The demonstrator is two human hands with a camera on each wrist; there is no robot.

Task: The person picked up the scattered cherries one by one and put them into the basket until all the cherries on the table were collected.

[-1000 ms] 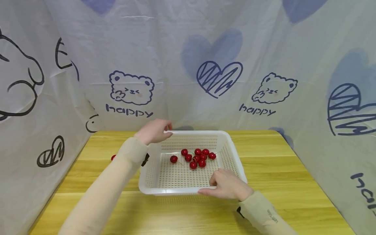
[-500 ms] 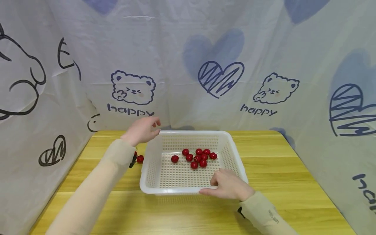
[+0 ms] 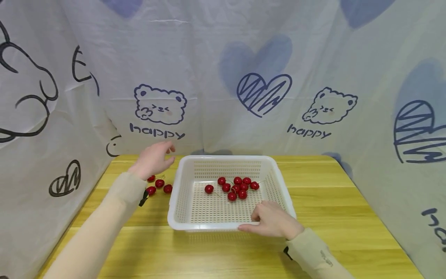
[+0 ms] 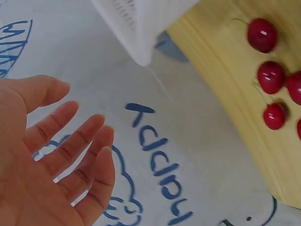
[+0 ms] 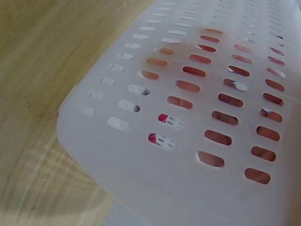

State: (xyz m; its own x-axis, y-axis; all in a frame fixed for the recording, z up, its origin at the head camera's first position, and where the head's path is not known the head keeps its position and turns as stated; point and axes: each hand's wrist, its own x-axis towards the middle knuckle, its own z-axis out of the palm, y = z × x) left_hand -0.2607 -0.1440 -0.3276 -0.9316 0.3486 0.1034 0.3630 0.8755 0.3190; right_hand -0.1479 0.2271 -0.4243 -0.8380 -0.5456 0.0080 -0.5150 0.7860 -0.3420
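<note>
A white perforated plastic basket stands on the wooden table with several red cherries on its bottom, most in a cluster and one apart at left. My right hand grips the basket's near rim toward its right corner, thumb outside and fingers inside. Through the slots of the basket wall, skin shows in the right wrist view. My left hand is raised left of the basket, holding nothing, its fingers loosely bent and spread. Several stemmed cherries lie below it on the table, partly hidden by the wrist.
The wooden table extends on both sides of the basket. A pale printed curtain with hearts and bears hangs behind the table's far edge and along both sides.
My left hand has moved left, away from above the basket's far left corner, uncovering more of the table cherries. My right hand keeps its grip on the rim.
</note>
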